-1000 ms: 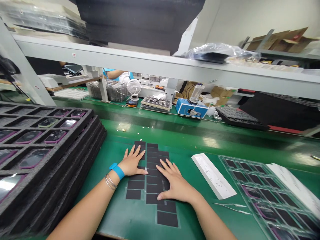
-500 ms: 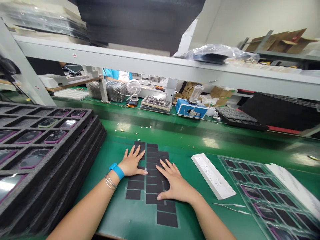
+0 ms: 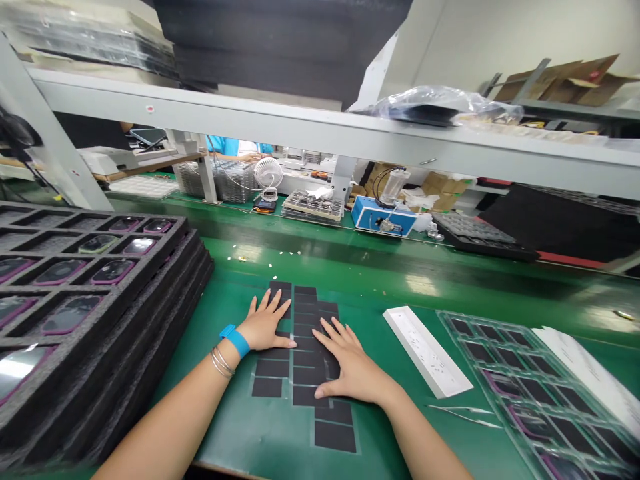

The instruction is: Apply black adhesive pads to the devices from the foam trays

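Black rectangular sheets with clear edges lie in three columns on the green mat. My left hand rests flat with fingers spread over the left column, its thumb reaching toward the middle one. On the right column lies my right hand, palm down, fingers apart, with the thumb at the lower edge of the middle column. Neither hand grips anything. Both hide some of the sheets beneath them. To the right are a white shallow box with tiny specks inside and a pair of tweezers.
Stacked black foam trays with purple-rimmed glass pieces stand at the left. A clear plastic tray holding black pieces lies at the right. Across the back are a small fan, a blue device and a grey shelf beam.
My hands stay in the same places on the sheets. The view has shifted very slightly. Behind the shelf, a person's arm in blue has moved a little.
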Motion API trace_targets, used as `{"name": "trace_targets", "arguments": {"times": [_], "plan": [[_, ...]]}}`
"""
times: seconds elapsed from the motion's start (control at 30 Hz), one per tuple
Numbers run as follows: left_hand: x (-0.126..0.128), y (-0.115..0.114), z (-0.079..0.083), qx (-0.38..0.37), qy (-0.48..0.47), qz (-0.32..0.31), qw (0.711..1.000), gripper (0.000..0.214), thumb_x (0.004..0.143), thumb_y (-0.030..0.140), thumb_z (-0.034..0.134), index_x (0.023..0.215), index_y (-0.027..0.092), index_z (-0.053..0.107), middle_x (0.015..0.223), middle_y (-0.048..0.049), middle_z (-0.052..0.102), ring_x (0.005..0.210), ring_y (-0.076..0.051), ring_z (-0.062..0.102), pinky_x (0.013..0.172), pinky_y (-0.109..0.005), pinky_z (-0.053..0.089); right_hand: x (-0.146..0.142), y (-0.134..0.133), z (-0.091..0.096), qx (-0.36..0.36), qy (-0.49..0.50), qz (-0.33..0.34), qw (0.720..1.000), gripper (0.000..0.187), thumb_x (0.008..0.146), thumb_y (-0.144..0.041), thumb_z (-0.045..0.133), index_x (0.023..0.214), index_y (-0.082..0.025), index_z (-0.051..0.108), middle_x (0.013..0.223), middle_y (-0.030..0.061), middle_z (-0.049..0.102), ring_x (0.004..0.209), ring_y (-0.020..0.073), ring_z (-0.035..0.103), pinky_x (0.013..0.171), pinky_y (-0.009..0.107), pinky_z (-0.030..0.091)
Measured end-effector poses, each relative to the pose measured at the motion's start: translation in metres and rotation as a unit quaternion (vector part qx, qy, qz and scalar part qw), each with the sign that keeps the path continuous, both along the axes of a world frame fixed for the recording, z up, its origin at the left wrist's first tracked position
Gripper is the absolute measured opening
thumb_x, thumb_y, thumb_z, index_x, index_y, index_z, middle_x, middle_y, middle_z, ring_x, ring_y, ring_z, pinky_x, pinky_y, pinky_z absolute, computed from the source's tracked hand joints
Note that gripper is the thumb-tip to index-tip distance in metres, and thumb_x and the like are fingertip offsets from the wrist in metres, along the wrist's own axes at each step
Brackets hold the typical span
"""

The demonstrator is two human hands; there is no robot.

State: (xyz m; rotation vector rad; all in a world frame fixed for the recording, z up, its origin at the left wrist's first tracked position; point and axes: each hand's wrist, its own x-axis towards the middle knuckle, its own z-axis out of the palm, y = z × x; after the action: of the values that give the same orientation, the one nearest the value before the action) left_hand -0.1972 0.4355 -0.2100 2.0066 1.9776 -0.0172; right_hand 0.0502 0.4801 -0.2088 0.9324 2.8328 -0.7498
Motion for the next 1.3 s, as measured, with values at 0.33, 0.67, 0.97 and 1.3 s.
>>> {"name": "trace_targets", "arguments": {"times": [0.33,0.67,0.97,1.3], "plan": [[-0.0011,-0.0005,-0.0020,0.001,0.001,-0.002,1.000,0.107,0.064,0.081,0.043,0.147,0.024,0.009,0.153,-0.0073,-0.008,0.138,-0.036,-0.010,0.107,-0.060,0.001,0.0005,0.0002,-0.0003,0.000,0.004,0.001,1.000,0.107,0.059,-0.073,0.064,0.146,-0.031,0.018,0.154,0.0012,0.001,0.140,0.0285,-0.007,0.113,0.049,-0.002],[-0.0017,-0.0003,-0.0020,0.003,-0.004,-0.004,1.000,0.108,0.063,0.082,0.043,0.147,0.023,0.010,0.153,-0.0075,-0.007,0.138,-0.035,-0.010,0.107,-0.060,0.001,0.0008,0.0005,-0.0010,0.005,0.004,0.001,1.000,0.107,0.059,-0.074,0.062,0.146,-0.031,0.018,0.154,0.0007,0.001,0.140,0.0286,-0.006,0.113,0.049,-0.001],[-0.0008,-0.0015,-0.0003,0.003,-0.004,-0.002,1.000,0.108,0.064,0.082,0.044,0.147,0.023,0.010,0.153,-0.0081,-0.006,0.138,-0.035,-0.010,0.107,-0.060,0.001,-0.0003,-0.0002,0.0013,0.001,-0.004,-0.004,1.000,0.111,0.055,-0.078,0.062,0.146,-0.030,0.018,0.154,0.0001,0.001,0.141,0.0269,-0.007,0.114,0.047,-0.002],[-0.0014,-0.0009,-0.0032,0.007,-0.005,-0.003,1.000,0.108,0.063,0.083,0.043,0.147,0.023,0.010,0.153,-0.0081,-0.006,0.138,-0.035,-0.010,0.107,-0.061,0.001,0.0008,0.0005,-0.0011,0.004,0.005,0.002,1.000,0.108,0.058,-0.074,0.063,0.146,-0.031,0.019,0.154,0.0010,0.002,0.140,0.0287,-0.006,0.114,0.049,-0.001]]}}
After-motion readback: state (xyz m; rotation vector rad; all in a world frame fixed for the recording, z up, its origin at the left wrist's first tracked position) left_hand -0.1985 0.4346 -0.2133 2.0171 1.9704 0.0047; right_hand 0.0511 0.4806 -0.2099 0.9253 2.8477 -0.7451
